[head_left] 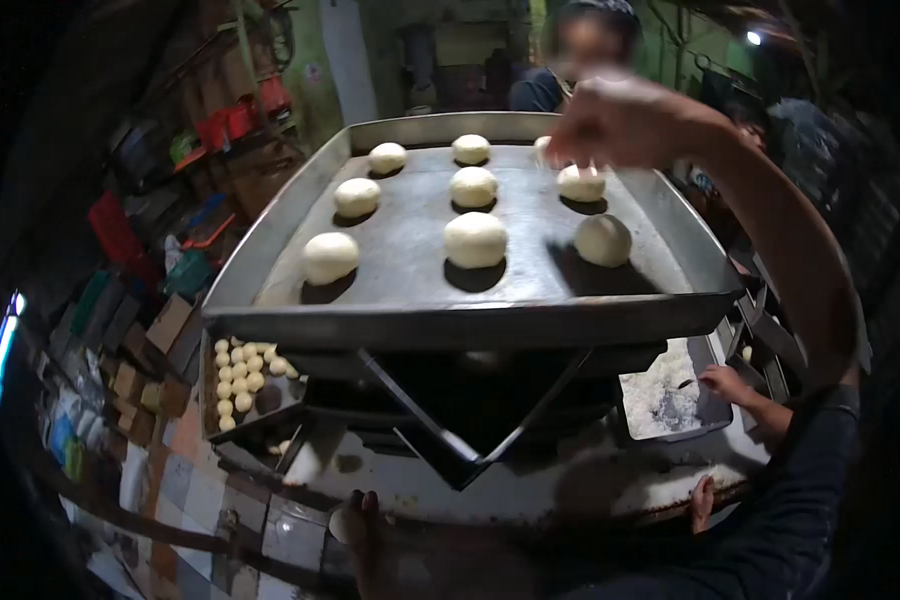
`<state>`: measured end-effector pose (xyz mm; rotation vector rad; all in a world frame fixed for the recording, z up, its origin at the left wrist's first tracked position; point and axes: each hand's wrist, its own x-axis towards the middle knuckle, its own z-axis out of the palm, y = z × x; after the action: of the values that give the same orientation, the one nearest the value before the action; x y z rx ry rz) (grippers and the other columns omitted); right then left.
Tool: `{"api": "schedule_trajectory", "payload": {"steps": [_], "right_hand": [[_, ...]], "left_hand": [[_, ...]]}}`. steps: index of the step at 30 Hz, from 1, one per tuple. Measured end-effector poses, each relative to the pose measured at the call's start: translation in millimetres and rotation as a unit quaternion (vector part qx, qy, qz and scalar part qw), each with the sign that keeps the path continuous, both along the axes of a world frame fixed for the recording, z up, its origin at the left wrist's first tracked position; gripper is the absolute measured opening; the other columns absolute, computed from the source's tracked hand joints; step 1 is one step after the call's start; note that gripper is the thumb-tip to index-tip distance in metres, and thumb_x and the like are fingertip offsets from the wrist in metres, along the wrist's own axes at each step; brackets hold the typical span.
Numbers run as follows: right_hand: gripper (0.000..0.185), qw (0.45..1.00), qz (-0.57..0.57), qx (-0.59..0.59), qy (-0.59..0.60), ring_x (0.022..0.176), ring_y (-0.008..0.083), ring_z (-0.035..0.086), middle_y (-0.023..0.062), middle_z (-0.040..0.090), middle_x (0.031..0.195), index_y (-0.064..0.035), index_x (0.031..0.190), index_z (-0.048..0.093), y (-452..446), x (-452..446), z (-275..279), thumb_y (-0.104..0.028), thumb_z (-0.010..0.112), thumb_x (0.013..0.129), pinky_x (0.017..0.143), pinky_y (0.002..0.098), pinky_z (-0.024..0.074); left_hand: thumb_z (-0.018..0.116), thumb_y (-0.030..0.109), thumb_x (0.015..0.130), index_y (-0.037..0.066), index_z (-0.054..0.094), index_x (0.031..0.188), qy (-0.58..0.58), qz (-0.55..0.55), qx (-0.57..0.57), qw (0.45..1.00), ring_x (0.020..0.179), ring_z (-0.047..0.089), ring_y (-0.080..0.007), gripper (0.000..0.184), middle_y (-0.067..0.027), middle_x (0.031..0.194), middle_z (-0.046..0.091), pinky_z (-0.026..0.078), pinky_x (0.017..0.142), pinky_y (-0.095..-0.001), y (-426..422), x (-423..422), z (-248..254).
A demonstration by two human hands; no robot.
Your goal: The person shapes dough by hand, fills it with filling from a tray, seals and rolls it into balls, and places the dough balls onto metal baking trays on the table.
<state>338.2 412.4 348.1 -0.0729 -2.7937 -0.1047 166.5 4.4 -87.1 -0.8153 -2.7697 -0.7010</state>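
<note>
A large metal tray (470, 323) carries several round dough balls in rows. My right hand (615, 130) is over its back right part, fingers bunched and pointing down just above a dough ball (581, 184); small white bits show at the blurred fingertips. The shadow of my arm falls by the front right dough ball (603, 241). Low in the view, in shadow, my left hand (365, 530) has its fingers around a pale dough ball (345, 524).
Below the tray are stacked dark trays, a tray of small dough balls (240, 385) at left and a tray of white powder (665, 395) at right. Another person's hands (730, 385) are at the right. A person (590, 45) stands behind the tray; crates (170, 325) fill the left.
</note>
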Motion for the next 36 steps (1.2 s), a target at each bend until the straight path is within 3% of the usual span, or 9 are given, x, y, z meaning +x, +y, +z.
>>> {"api": "schedule_trajectory", "payload": {"steps": [2,4,7,11,25,29,31,32,36], "right_hand": [[0.012,0.991,-0.044,0.025,-0.125,0.066,0.0175,0.071,0.0123,0.072,0.074,0.0014,0.084,0.074,-5.3,-31.8,1.4,-0.005,0.073,0.074,0.062,0.0306,0.0549],[0.009,0.987,-0.048,0.127,-0.089,0.064,0.0177,0.071,0.0112,0.072,0.070,-0.0013,0.077,0.075,-12.4,-52.1,9.8,-0.005,0.073,0.068,0.061,0.0313,0.0546],[0.018,0.989,-0.088,0.120,0.027,0.072,0.0149,0.069,0.0074,0.071,0.076,-0.0064,0.087,0.074,-60.0,-85.8,31.5,-0.005,0.076,0.069,0.063,0.0297,0.0533],[0.031,0.967,0.183,0.053,0.166,0.078,0.0187,0.068,0.0096,0.071,0.087,-0.0056,0.100,0.070,-134.5,-163.3,42.4,-0.008,0.078,0.071,0.067,0.0335,0.0543],[0.034,0.446,0.820,0.082,0.349,0.086,0.0261,0.068,0.0141,0.069,0.097,-0.0040,0.105,0.067,-757.8,-113.9,-88.1,-0.012,0.078,0.073,0.072,0.0386,0.0553],[0.065,0.446,0.881,0.064,0.143,0.099,0.0379,0.063,0.0233,0.059,0.121,-0.0026,0.136,0.049,-849.1,-5.7,-106.3,-0.015,0.071,0.076,0.084,0.0437,0.0536],[0.031,0.202,0.938,-0.165,0.227,0.109,0.0390,0.059,0.0227,0.060,0.119,-0.0018,0.097,0.070,-942.2,33.2,-159.0,-0.009,0.066,0.067,0.081,0.0429,0.0576],[0.068,0.103,0.949,-0.197,0.225,0.117,0.0395,0.054,0.0241,0.057,0.126,-0.0034,0.142,0.044,-984.0,53.5,-182.7,-0.009,0.061,0.076,0.098,0.0439,0.0486],[0.077,0.134,0.971,-0.152,0.125,0.108,0.0348,0.057,0.0144,0.059,0.113,-0.0147,0.149,0.037,-1043.1,84.5,-244.2,-0.014,0.062,0.076,0.096,0.0418,0.0477]], "left_hand": [[0.058,0.037,0.094,-0.001,0.065,0.088,-0.088,0.007,0.232,0.969,0.070,0.061,-0.0322,0.039,-0.0179,0.074,0.062,0.046,0.064,-0.0435,-23.6,10.0,-46.5],[0.065,0.022,0.095,-0.004,0.063,0.111,-0.373,0.072,0.631,0.676,0.091,0.059,-0.0199,0.030,-0.0092,0.100,0.064,0.049,0.080,-0.0357,-54.8,37.8,-54.6],[0.061,0.031,0.095,0.009,0.059,0.085,-0.186,0.124,0.227,0.948,0.072,0.055,-0.0195,0.024,-0.0052,0.072,0.056,0.044,0.072,-0.0353,-111.0,26.2,-101.3],[0.066,0.023,0.092,0.007,0.051,0.067,0.234,0.081,0.207,0.947,0.057,0.046,-0.0177,0.033,-0.0048,0.062,0.046,0.038,0.056,-0.0351,-157.5,47.7,-65.2],[0.078,0.008,0.078,0.006,0.060,0.072,0.078,0.130,0.395,0.906,0.069,0.057,-0.0211,0.019,-0.0057,0.071,0.062,0.048,0.067,-0.0353,-335.4,191.4,43.1],[0.078,0.007,0.078,0.006,0.059,0.072,0.095,0.261,0.453,0.847,0.068,0.057,-0.0204,0.019,-0.0050,0.071,0.061,0.048,0.066,-0.0344,-370.0,251.7,41.0],[0.078,0.007,0.077,0.007,0.059,0.073,0.094,0.322,0.478,0.812,0.067,0.056,-0.0200,0.019,-0.0046,0.071,0.061,0.048,0.065,-0.0340,-369.5,271.3,26.9],[0.078,0.007,0.077,0.007,0.059,0.073,0.091,0.347,0.489,0.795,0.067,0.056,-0.0198,0.019,-0.0044,0.071,0.061,0.047,0.064,-0.0338,-367.3,279.0,18.9],[0.077,0.006,0.076,0.007,0.058,0.074,0.080,0.420,0.523,0.737,0.066,0.055,-0.0191,0.020,-0.0036,0.072,0.061,0.047,0.063,-0.0330,-355.3,293.2,-4.1]]}}
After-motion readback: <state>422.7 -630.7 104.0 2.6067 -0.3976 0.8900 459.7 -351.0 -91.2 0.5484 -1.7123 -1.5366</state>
